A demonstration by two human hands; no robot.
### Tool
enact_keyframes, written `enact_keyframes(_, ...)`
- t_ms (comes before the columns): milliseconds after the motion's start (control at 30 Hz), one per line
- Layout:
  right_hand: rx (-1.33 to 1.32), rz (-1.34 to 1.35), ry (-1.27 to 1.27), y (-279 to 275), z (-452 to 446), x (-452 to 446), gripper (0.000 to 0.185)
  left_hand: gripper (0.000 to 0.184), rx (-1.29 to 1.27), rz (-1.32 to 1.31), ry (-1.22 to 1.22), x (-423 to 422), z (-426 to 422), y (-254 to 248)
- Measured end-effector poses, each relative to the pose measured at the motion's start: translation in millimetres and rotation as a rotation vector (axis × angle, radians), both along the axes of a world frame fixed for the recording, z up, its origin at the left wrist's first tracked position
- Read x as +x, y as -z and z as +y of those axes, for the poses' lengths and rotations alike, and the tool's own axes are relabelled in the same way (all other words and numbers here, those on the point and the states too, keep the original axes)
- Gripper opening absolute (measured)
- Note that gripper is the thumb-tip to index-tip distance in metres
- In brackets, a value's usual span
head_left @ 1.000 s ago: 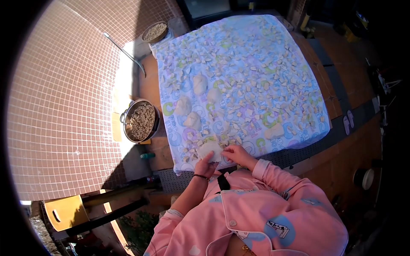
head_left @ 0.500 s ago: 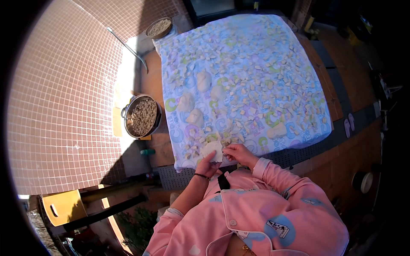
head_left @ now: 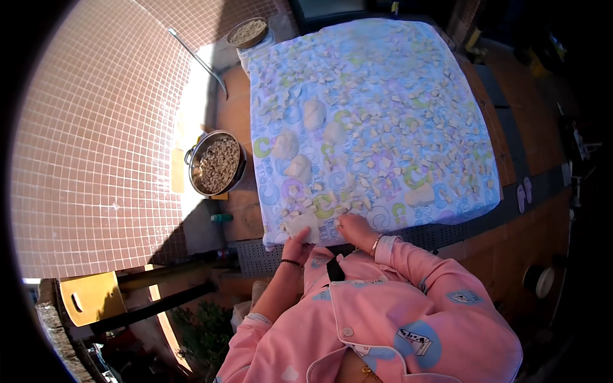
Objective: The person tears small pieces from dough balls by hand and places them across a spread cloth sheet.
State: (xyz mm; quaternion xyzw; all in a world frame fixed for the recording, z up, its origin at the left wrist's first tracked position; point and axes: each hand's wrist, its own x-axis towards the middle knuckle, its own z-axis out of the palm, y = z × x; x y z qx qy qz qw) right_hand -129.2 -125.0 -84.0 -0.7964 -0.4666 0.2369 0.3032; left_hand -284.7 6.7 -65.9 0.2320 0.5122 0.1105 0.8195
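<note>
A flat whitish piece [head_left: 304,227], like dough or bread, is held by my left hand [head_left: 296,246] at the near edge of the cloth. My right hand [head_left: 355,230] is a little to the right of it, apart from it, its fingers pinched together near small pale pieces; what they hold, if anything, is too small to name. The patterned cloth [head_left: 332,167] bears many small pale pieces [head_left: 383,172]. Several larger pale lumps lie on its left part, among them one lump [head_left: 314,114] farther back, and another lump [head_left: 420,195] lies at the near right.
A metal pot [head_left: 240,167] of small chunks stands left of the cloth. Behind it, at the far left corner, is a bowl [head_left: 237,43] of pale pieces. A green bottle [head_left: 221,217], a yellow stool [head_left: 93,299] and purple slippers [head_left: 524,195] are around.
My hands were together at the flat piece and are now apart. My left hand has moved left with the piece. The view has shifted slightly.
</note>
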Motion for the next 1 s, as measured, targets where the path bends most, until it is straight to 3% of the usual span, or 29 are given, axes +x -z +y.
enact_keyframes(100,-0.052,-0.003,0.027,-9,0,1,0.017,0.037,0.014,-0.042,0.004,-6,0,4)
enact_keyframes(200,0.062,-0.028,0.135,-14,1,1,0.021,0.037,0.002,-0.057,-0.006,-9,1,0)
enact_keyframes(267,0.108,0.409,0.063,-22,6,2,0.025,0.036,-0.04,-0.112,0.024,-6,-1,-7)
enact_keyframes(300,0.11,0.411,0.061,-26,10,0,0.025,0.036,-0.038,-0.111,0.022,-4,-2,-6)
enact_keyframes(367,-0.005,0.923,0.171,-33,17,-3,0.026,0.032,-0.112,-0.218,0.066,-1,-5,-3)
enact_keyframes(667,0.022,1.176,0.079,-25,23,0,0.02,0.026,-0.088,-0.221,0.121,2,-9,-32)
enact_keyframes(767,0.011,1.361,0.13,-30,23,1,0.021,0.028,-0.181,-0.276,0.087,-7,-5,-12)
enact_keyframes(900,0.046,1.264,0.167,-19,24,6,0.021,0.03,-0.155,-0.268,0.079,-13,4,-2)
enact_keyframes(967,0.058,0.365,0.161,-17,25,9,0.022,0.032,-0.031,-0.151,0.042,-16,12,-4)
enact_keyframes(1000,0.056,0.364,0.158,-19,26,7,0.022,0.032,-0.032,-0.152,0.038,-17,14,-8)
